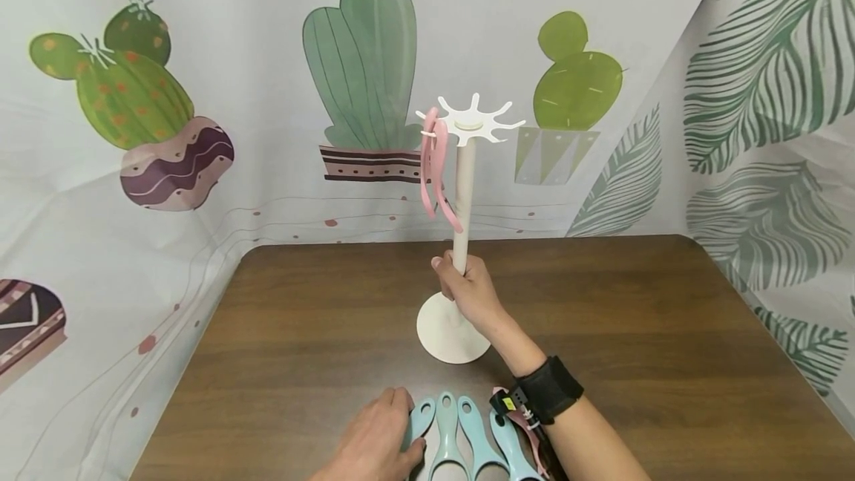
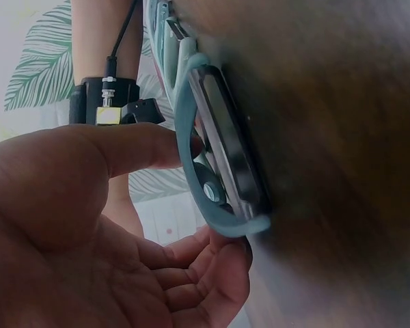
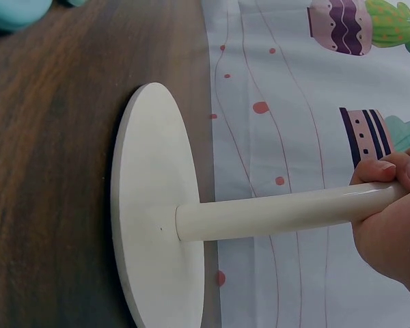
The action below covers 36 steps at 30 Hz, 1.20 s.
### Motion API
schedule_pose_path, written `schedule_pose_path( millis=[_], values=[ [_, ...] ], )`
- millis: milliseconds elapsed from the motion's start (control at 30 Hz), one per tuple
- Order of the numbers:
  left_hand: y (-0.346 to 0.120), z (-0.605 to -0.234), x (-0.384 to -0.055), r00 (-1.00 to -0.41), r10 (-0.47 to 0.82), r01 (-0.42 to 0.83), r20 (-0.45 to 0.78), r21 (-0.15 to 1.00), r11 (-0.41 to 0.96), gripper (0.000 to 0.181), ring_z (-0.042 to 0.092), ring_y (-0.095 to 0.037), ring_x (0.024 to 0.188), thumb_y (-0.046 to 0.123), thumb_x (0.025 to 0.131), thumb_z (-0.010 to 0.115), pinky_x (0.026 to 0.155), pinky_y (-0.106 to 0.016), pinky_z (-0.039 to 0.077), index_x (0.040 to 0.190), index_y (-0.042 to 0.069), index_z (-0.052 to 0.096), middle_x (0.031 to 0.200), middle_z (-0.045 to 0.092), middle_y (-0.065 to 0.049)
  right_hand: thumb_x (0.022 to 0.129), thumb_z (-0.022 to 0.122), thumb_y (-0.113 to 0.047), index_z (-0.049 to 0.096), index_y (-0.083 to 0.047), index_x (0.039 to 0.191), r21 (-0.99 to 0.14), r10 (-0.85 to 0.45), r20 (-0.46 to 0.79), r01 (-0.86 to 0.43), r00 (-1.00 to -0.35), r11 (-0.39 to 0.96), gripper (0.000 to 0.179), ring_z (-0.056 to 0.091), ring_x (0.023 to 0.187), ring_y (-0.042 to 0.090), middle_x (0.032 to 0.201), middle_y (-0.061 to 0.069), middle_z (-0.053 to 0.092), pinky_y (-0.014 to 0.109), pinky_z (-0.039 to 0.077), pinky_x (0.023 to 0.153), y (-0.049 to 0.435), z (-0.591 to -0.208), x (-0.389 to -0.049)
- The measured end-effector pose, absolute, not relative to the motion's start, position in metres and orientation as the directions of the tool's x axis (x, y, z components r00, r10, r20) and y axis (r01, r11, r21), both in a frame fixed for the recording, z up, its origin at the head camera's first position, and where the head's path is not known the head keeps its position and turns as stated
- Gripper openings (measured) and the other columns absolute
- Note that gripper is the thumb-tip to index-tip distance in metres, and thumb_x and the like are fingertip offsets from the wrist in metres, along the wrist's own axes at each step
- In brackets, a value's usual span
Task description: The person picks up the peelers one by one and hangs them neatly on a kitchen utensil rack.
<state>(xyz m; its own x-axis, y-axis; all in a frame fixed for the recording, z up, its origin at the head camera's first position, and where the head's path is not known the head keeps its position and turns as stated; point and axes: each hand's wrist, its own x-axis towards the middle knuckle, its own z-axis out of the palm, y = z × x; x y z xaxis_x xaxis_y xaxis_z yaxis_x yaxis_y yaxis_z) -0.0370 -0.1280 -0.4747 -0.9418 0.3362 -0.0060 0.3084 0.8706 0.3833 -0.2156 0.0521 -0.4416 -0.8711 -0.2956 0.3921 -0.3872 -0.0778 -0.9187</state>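
My right hand (image 1: 470, 292) grips the cream pole (image 3: 280, 212) of an upright stand with a round base (image 1: 444, 340). White prongs (image 1: 474, 121) spread from its top, and two curved pink handles (image 1: 437, 162) hang on the left prongs. Low in the head view, my left hand (image 1: 377, 436) is at the leftmost of several light blue utensils with a hole in each handle end. In the left wrist view, its thumb and fingertips pinch that light blue utensil (image 2: 186, 137). A dark metallic strip (image 2: 225, 137) shows beside the utensil's curve.
More light blue utensils (image 1: 447, 429) lie side by side next to my left hand. A pink utensil (image 1: 531, 444) is partly hidden under my right forearm with its wrist strap (image 1: 549, 390). The brown table (image 1: 300, 332) ends at a printed curtain (image 1: 267, 169).
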Motion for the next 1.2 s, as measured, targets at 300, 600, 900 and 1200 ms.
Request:
schedule_pose_path(
  millis=[300,600,900,1200],
  values=[
    [-0.13,-0.475,-0.037,-0.943,0.332,0.308,0.016,0.416,0.856,0.041,0.05,-0.013,0.07,0.025,0.079,0.09,0.06,-0.033,0.045,0.096,0.009,0.055,0.087,0.05,0.001,0.109,0.055,-0.014,0.044,-0.004,0.066,-0.919,-0.295,0.391,-0.384,-0.872,-0.083,0.045,0.035,0.051,0.012,0.053,-0.001,0.039,0.026,0.029,0.052,0.052,-0.442,-0.215],
    [-0.132,-0.473,-0.037,-0.945,0.326,0.305,0.032,0.447,0.841,0.038,0.05,-0.012,0.072,0.021,0.079,0.089,0.062,-0.033,0.046,0.096,0.01,0.057,0.087,0.051,0.003,0.109,0.055,-0.013,0.044,-0.004,0.066,-0.918,-0.3,0.394,-0.388,-0.869,-0.083,0.045,0.036,0.051,0.012,0.053,-0.001,0.039,0.026,0.03,0.052,0.052,-0.441,-0.215],
    [-0.134,-0.468,-0.038,-0.946,0.323,0.302,0.038,0.471,0.829,0.036,0.05,-0.011,0.071,0.019,0.081,0.088,0.061,-0.031,0.045,0.098,0.01,0.058,0.088,0.051,0.004,0.109,0.055,-0.013,0.044,-0.004,0.066,-0.918,-0.297,0.395,-0.382,-0.869,-0.102,0.045,0.035,0.051,0.012,0.053,-0.001,0.039,0.026,0.029,0.052,0.052,-0.442,-0.215],
    [-0.135,-0.46,-0.043,-0.956,0.285,0.279,0.07,0.517,0.809,0.031,0.05,-0.009,0.074,0.017,0.085,0.084,0.063,-0.029,0.046,0.104,0.013,0.061,0.09,0.052,0.006,0.109,0.055,-0.013,0.044,-0.004,0.066,-0.921,-0.293,0.388,-0.377,-0.874,-0.094,0.045,0.035,0.052,0.012,0.054,0.0,0.039,0.026,0.029,0.052,0.052,-0.44,-0.215]
  ],
)
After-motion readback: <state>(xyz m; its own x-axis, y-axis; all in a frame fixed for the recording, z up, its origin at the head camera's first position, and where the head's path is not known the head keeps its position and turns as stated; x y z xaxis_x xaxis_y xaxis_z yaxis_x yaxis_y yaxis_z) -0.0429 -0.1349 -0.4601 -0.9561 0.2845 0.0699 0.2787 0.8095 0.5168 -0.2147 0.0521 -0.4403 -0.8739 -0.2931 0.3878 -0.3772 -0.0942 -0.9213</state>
